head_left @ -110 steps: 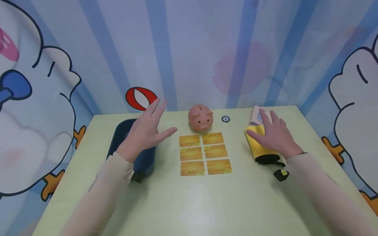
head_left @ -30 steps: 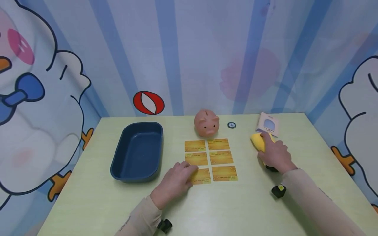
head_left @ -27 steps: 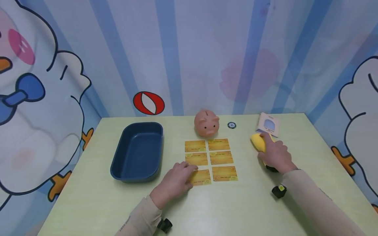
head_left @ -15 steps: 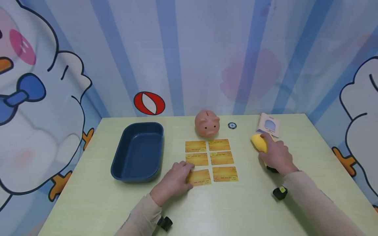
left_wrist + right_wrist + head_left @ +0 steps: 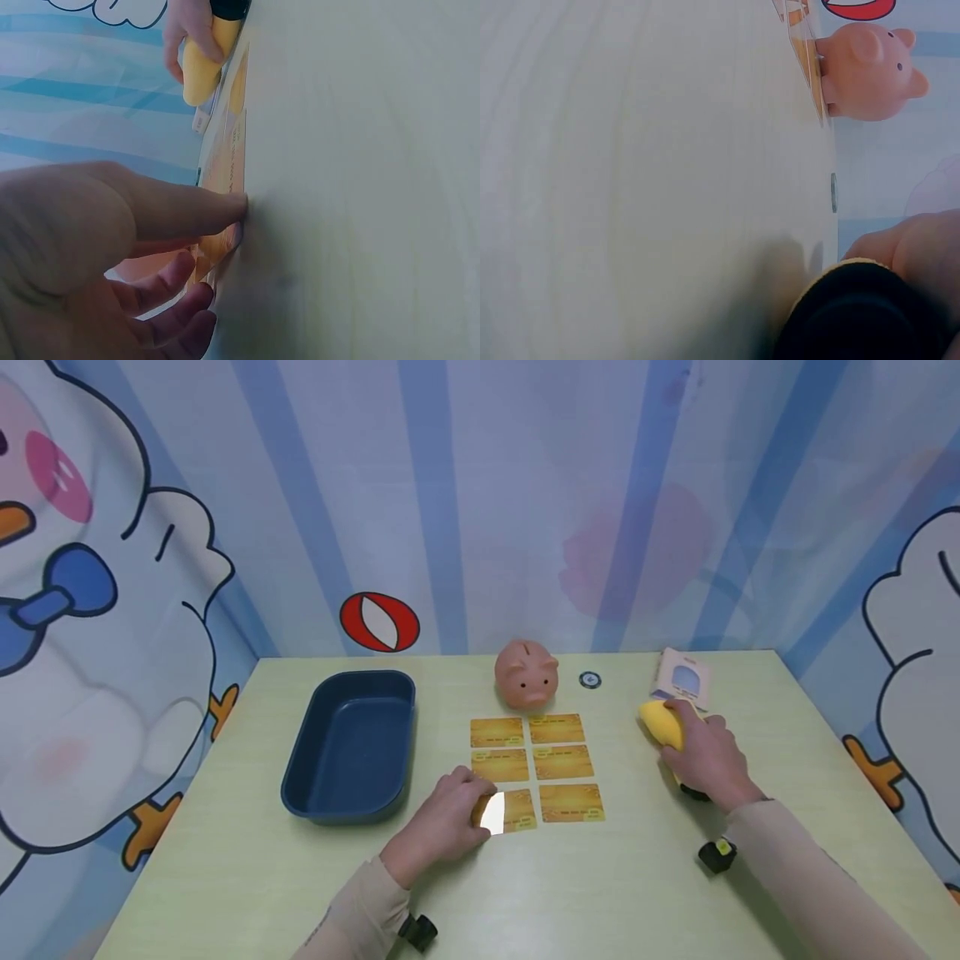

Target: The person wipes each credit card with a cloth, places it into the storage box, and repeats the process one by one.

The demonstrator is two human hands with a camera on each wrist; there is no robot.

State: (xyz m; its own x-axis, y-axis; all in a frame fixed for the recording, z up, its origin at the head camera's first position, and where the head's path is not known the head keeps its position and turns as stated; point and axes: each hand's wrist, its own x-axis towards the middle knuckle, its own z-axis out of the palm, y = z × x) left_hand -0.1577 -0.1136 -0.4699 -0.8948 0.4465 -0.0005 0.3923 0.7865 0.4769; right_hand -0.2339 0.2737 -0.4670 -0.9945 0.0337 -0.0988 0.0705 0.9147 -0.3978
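Note:
In the head view my left hand pinches the near-left gold card by its left end, thumb at the near edge and fingers at the far one. White glare covers part of that card, which looks slightly lifted or bent. Other gold cards lie flat beside and behind it in two columns. On the right, my right hand grips a yellow, rounded thing with a black end; its exact kind is unclear. The right wrist view shows that black end up close, with the fingers mostly hidden.
A dark blue tray stands left of the cards. Behind them are a pink piggy bank and a small round chip. A pale pink box lies behind the yellow thing. A printed curtain borders the table's back edge.
Both hands came down from above the table to the card and the yellow thing. Lately the near-left card's left end has shifted and tilted, catching glare; the right hand has barely moved.

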